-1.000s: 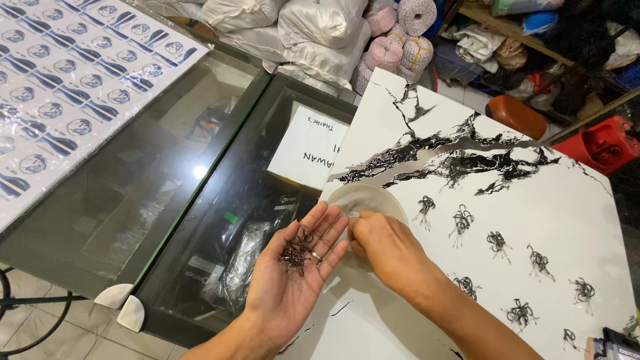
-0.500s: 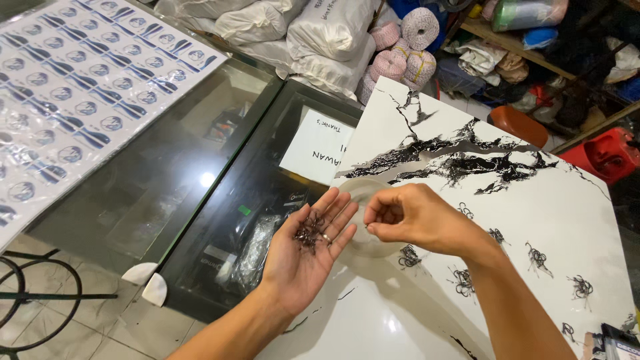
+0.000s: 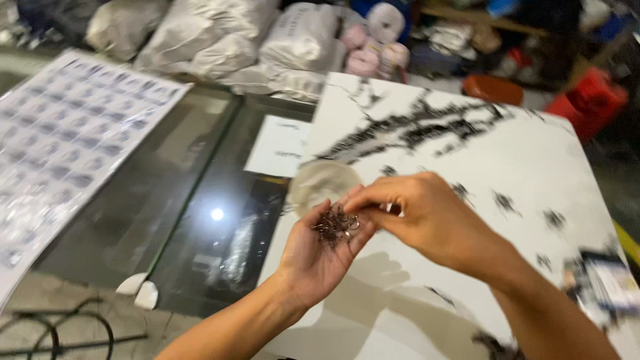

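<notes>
Left hand (image 3: 319, 257) palm-up over the table's (image 3: 507, 167) near left edge, a heap of small metal rings (image 3: 335, 227) in it. Right hand (image 3: 427, 217) just right — fingertips touching the heap. Round dish (image 3: 322, 183) on the table directly behind the hands. Glass counter (image 3: 200, 193) left of the table — paper sheet (image 3: 279, 147) on it. Sacks (image 3: 200, 40) behind.

A small tangle of dark metal rings (image 3: 335, 227) is being cradled in the upturned left hand (image 3: 319, 257) at the frame's centre, while it is being pinched at by the fingertips (image 3: 349, 197) of the right hand (image 3: 427, 217) above a white marble-patterned board (image 3: 507, 153). A round translucent dish (image 3: 321, 185) is being partly hidden just behind.
</notes>
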